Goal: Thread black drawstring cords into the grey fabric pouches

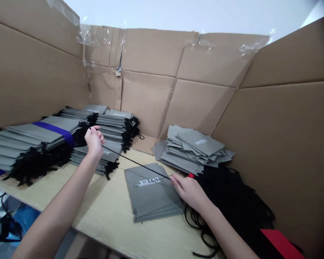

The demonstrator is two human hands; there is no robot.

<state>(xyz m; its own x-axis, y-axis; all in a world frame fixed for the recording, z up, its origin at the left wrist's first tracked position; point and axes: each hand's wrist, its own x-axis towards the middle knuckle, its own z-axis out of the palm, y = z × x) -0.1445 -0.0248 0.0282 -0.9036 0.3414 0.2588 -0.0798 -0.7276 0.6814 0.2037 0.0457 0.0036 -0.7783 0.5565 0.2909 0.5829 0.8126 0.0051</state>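
A thin black cord (136, 163) runs taut between my hands. My left hand (95, 139), raised beside the grey stacks on the left, is closed on its upper end. My right hand (187, 189) is closed around its lower end. A thin wire tool (145, 184) with a small loop at its tip reaches left from the right hand; a small red part (191, 175) shows behind that hand. Below the cord lies a small pile of flat grey fabric pieces (153, 201) with white lettering.
Stacked grey pieces (112, 120) with black cord ends stand at the back left, near a bundle under a purple strap (55, 131). More loose grey pieces (199, 144) and a heap of black cords (232, 205) lie right. Cardboard walls (151, 54) enclose the table (102, 212).
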